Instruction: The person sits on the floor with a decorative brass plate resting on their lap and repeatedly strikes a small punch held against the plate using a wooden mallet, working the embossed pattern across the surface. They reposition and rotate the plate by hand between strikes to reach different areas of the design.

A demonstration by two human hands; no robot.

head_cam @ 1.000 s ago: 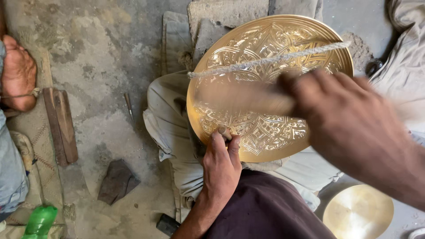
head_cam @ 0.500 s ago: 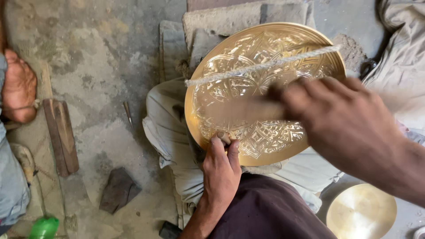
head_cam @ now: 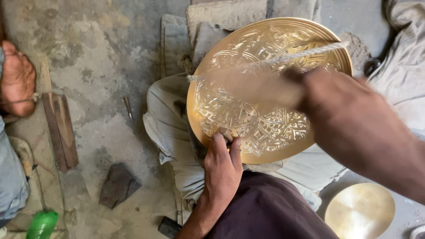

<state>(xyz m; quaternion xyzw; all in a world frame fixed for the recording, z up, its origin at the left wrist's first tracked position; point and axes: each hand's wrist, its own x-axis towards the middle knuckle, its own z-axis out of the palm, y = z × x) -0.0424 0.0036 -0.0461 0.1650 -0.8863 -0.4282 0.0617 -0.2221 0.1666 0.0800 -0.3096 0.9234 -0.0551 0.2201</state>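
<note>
A large round brass plate with an engraved floral pattern leans on my lap, and a pale cord is stretched across its upper part. My left hand rests on the plate's lower rim, fingers closed on a small punch whose tip touches the engraved face. My right hand is raised over the right side of the plate. It grips a motion-blurred wooden-handled striking tool that reaches left across the plate.
Another person's bare foot is at the left edge. On the concrete floor lie a wooden block, a thin metal tool, a dark flat lump and a green bottle. A small plain brass dish sits at lower right.
My right hand has kept swinging the blurred tool over the plate, shifting slightly. My left hand stays on the lower rim with the punch.
</note>
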